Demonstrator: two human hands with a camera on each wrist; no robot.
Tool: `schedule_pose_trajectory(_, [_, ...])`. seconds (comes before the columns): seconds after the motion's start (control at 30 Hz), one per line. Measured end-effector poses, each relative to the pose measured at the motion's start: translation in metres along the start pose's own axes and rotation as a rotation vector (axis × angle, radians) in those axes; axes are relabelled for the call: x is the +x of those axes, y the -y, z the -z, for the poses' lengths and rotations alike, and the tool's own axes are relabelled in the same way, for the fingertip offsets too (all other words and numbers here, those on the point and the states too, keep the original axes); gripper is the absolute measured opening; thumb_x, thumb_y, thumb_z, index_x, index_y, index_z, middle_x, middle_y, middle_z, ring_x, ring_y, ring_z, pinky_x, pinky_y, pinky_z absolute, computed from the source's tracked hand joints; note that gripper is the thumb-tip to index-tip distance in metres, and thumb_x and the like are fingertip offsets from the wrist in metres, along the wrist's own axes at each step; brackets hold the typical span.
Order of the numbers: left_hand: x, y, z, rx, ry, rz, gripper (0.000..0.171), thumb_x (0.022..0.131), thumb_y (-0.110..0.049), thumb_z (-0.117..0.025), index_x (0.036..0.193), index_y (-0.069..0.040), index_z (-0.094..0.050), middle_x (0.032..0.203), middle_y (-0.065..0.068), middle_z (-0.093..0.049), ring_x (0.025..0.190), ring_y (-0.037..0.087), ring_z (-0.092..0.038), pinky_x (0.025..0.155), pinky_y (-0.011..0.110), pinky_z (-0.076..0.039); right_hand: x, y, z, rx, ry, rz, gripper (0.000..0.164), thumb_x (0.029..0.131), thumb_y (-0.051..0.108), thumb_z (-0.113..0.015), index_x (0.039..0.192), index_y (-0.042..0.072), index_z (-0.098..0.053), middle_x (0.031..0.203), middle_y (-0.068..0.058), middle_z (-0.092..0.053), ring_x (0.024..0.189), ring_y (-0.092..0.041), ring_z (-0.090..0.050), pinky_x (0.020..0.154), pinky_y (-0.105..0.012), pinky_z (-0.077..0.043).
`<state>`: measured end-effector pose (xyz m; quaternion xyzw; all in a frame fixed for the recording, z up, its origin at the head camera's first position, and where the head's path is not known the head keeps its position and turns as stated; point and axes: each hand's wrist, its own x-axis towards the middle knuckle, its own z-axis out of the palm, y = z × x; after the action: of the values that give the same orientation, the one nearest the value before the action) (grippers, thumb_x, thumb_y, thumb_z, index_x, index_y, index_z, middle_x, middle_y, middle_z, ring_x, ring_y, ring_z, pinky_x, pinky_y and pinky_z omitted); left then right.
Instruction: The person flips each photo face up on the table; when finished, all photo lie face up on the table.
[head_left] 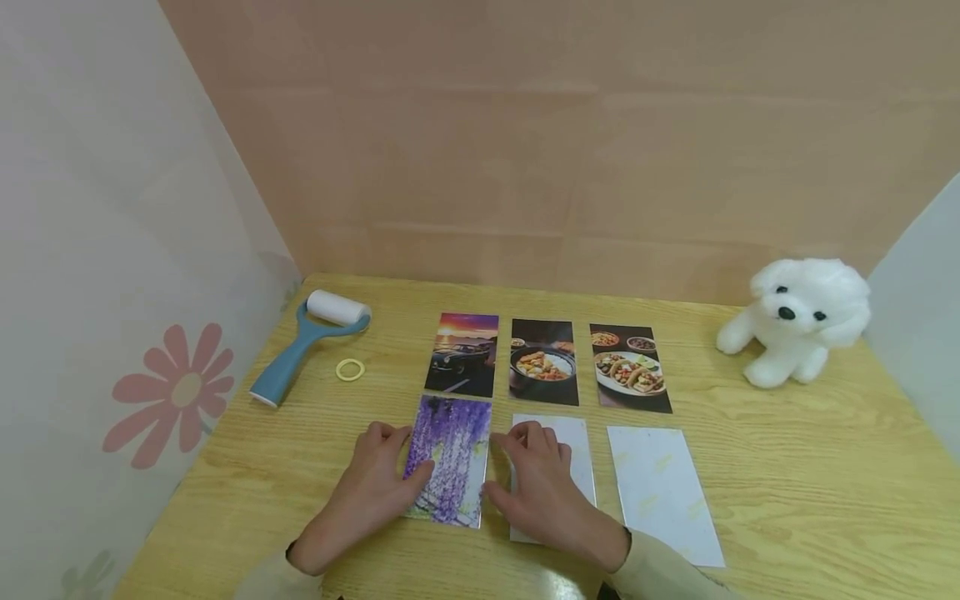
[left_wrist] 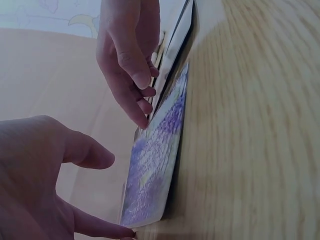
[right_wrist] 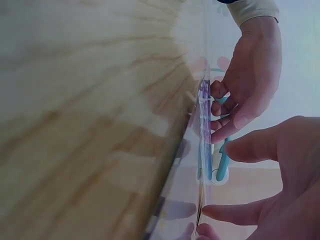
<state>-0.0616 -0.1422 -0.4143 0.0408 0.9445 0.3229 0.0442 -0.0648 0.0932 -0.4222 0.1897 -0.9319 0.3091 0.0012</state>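
A photo card of purple hanging flowers point(head_left: 450, 458) lies face up on the wooden table, between my two hands. At its left edge, my left hand point(head_left: 375, 479) has its fingertips down while the thumb point(left_wrist: 95, 152) is raised over the picture. My right hand point(head_left: 543, 487) is on the other side, fingertips and thumb close by the card's right edge, its fingers loosely bent. That hand partly covers a blank white card point(head_left: 577, 442). Neither hand is curled round a card.
Behind are a car-at-sunset card point(head_left: 463, 354), a rice-dish card point(head_left: 543, 364) and a taco card point(head_left: 630, 371). Another white card point(head_left: 663, 492) lies at right. A blue-handled roller point(head_left: 300, 350) and yellow ring point(head_left: 350, 369) are at left, a white plush dog point(head_left: 798, 321) at right.
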Motion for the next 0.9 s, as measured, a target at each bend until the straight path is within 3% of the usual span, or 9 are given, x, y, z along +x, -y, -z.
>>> schedule_pose_trajectory(0.3, [-0.002, -0.001, -0.004, 0.031, -0.006, -0.008, 0.065, 0.088, -0.033, -0.073, 0.134, 0.011, -0.058, 0.115, 0.015, -0.05, 0.108, 0.031, -0.049, 0.086, 0.045, -0.048, 0.0, -0.001, 0.0, -0.015, 0.034, -0.013, 0.05, 0.081, 0.024, -0.077, 0.126, 0.003, -0.067, 0.112, -0.006, -0.049, 0.103, -0.028, -0.039, 0.083, -0.051, -0.029])
schedule_pose_trajectory(0.6, [-0.003, -0.008, -0.001, 0.012, -0.006, 0.037, 0.065, 0.09, -0.03, -0.072, 0.138, 0.011, -0.054, 0.119, 0.017, -0.05, 0.111, 0.032, -0.049, 0.089, 0.048, -0.048, -0.003, 0.001, 0.013, 0.005, 0.023, -0.036, 0.049, 0.085, 0.022, -0.078, 0.13, 0.008, -0.065, 0.116, -0.007, -0.05, 0.104, -0.027, -0.043, 0.085, -0.053, -0.03])
schedule_pose_trajectory(0.7, [-0.003, -0.014, -0.002, -0.032, -0.049, -0.016, 0.059, 0.09, -0.023, -0.072, 0.137, 0.009, -0.056, 0.116, 0.016, -0.051, 0.108, 0.032, -0.05, 0.089, 0.049, -0.048, -0.006, 0.001, 0.022, 0.054, -0.028, -0.027, 0.045, 0.087, 0.016, -0.077, 0.129, 0.009, -0.065, 0.121, -0.008, -0.05, 0.11, -0.03, -0.045, 0.09, -0.056, -0.03])
schedule_pose_trajectory(0.9, [-0.004, -0.032, -0.013, -0.06, -0.08, -0.199, 0.049, 0.086, -0.015, -0.075, 0.128, 0.006, -0.062, 0.12, 0.017, -0.054, 0.113, 0.035, -0.05, 0.094, 0.054, -0.045, -0.016, -0.007, 0.042, 0.04, -0.125, 0.023, 0.039, 0.089, 0.013, -0.074, 0.126, 0.009, -0.065, 0.129, -0.008, -0.05, 0.119, -0.033, -0.047, 0.096, -0.06, -0.036])
